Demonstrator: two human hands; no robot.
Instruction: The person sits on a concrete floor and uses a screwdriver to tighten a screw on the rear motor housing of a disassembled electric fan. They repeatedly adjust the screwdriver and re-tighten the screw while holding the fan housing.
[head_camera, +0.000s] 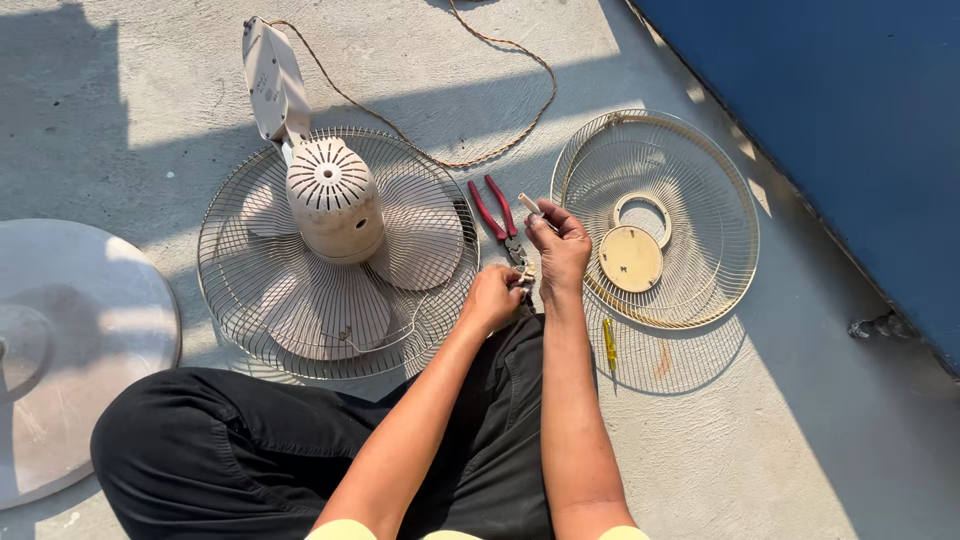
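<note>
A small pale piece (529, 204) sticks up from the right hand (560, 250), whose fingers are curled around it, just above the floor between two fan grilles. The left hand (492, 297) is closed too, its fingertips meeting the right hand's lower edge at something too small to make out. Red-handled pliers (497, 217) lie on the concrete floor (820, 430) just behind both hands, jaws pointing toward them. A yellow screwdriver (609, 345) lies beside the right forearm. To the right rests the loose front grille (700, 190), with a round cap (630, 258) at its centre. To the left lies the fan (330, 200), motor housing up, blades inside the rear grille (240, 300), its cord (440, 150) looping away. A round base (90, 330) sits at far left, a blue wall (850, 120) at right.
</note>
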